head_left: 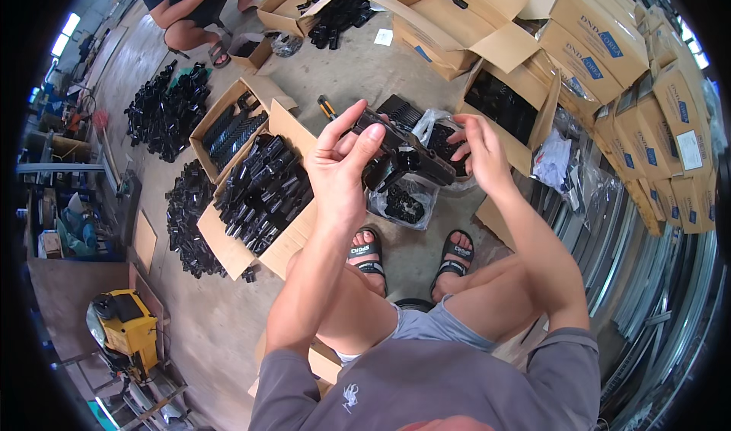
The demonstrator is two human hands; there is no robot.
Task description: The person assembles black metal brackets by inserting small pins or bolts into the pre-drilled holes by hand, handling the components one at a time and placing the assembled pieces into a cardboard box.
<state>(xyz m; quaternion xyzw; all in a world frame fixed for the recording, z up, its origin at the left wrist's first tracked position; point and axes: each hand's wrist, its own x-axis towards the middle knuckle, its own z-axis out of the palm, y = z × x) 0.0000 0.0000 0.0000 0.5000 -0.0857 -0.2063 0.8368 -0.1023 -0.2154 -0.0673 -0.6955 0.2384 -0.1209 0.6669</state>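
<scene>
My left hand [343, 161] grips a glossy black bracket-like part [407, 157] at its left end, thumb on top. The part is held up over the floor between my knees. My right hand [487, 153] is beside the part's right end, fingers bent and apart; whether a fingertip touches it I cannot tell. Behind the part lies a clear plastic bag [434, 119] of small black pieces, with a second bag of black pieces [403, 205] below. Thin black strips [400, 110] lie beyond. An orange-and-black tool handle [327, 107] shows past my left fingers.
An open carton [293, 229] full of black parts stands at left, with loose black piles [169, 111] around it. Cardboard boxes [601, 43] are stacked at right above metal profiles [632, 279]. Another person [190, 12] crouches at far left. A yellow machine [131, 324] stands lower left.
</scene>
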